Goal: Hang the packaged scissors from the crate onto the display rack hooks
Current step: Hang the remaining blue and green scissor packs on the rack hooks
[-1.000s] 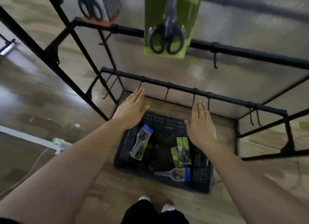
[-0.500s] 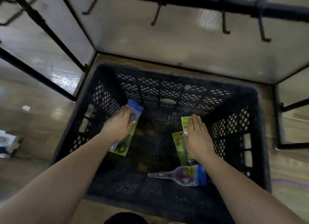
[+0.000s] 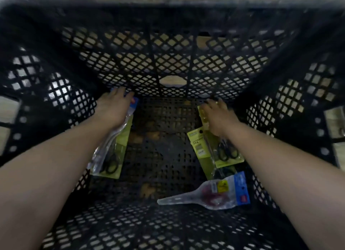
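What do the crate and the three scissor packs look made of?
Crate: black moulded plastic, matte, lattice of holes. Left pack and right pack: yellow-green printed card, probably under clear glossy plastic, which glints. Loose pack: clear plastic blister, blue header.

Black crate (image 3: 168, 62) holds left green pack (image 3: 119, 148), right green packs (image 3: 201, 150), blue-topped blister pack (image 3: 214, 195)

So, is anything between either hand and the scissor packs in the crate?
Nothing visible does. The left hand rests on the blue-topped pack beside the crate's left wall; the right hand's fingers curl over the green pack's top edge. The rack hooks are out of view.
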`<state>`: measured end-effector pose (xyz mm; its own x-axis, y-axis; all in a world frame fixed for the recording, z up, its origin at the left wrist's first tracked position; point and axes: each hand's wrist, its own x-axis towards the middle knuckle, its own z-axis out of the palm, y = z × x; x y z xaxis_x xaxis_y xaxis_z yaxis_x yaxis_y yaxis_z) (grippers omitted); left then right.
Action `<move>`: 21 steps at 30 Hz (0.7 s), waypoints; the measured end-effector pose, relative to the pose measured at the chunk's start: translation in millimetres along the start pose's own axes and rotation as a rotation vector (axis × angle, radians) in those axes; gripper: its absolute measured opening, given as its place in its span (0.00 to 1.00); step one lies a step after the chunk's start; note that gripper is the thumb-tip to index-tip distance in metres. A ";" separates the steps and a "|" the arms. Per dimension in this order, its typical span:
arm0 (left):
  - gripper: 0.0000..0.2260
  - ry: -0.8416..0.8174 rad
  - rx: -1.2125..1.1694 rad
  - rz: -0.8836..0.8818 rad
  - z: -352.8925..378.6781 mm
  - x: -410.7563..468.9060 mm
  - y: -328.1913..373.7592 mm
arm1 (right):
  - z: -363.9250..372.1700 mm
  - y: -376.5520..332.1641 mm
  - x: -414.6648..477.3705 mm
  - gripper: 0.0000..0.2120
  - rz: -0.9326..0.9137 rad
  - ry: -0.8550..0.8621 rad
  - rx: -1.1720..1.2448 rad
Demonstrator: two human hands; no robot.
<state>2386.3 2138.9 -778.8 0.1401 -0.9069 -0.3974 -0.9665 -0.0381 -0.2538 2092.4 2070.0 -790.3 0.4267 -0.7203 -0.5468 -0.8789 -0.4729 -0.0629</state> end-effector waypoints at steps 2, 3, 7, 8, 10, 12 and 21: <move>0.23 -0.010 0.018 -0.025 -1.6 4.6 4.3 | -2.0 3.4 6.8 0.32 -0.001 0.003 -0.036; 0.19 -0.007 0.011 -0.026 -1.7 4.7 6.2 | -1.7 4.3 7.6 0.31 0.002 0.010 -0.043; 0.07 -0.041 0.051 -0.008 -7.2 0.9 2.3 | -5.4 8.5 6.7 0.30 0.040 -0.016 -0.010; 0.07 -0.059 0.066 -0.010 -10.2 -0.1 -0.8 | -8.6 9.0 5.4 0.31 0.051 -0.029 -0.033; 0.08 -0.105 0.087 -0.024 -20.4 -2.8 -6.0 | -14.2 9.0 2.7 0.26 0.072 -0.028 -0.132; 0.11 -0.133 0.118 -0.037 -32.6 -5.1 -11.2 | -18.6 8.5 -1.4 0.20 0.100 -0.048 -0.197; 0.12 -0.168 -0.071 0.032 -85.5 -37.1 -28.2 | -18.5 18.5 -21.4 0.32 0.144 -0.202 0.069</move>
<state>2390.0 2137.7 -681.5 0.1368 -0.8254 -0.5477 -0.9831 -0.0451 -0.1777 2070.9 2067.2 -764.3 0.2508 -0.6582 -0.7098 -0.9430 -0.3319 -0.0254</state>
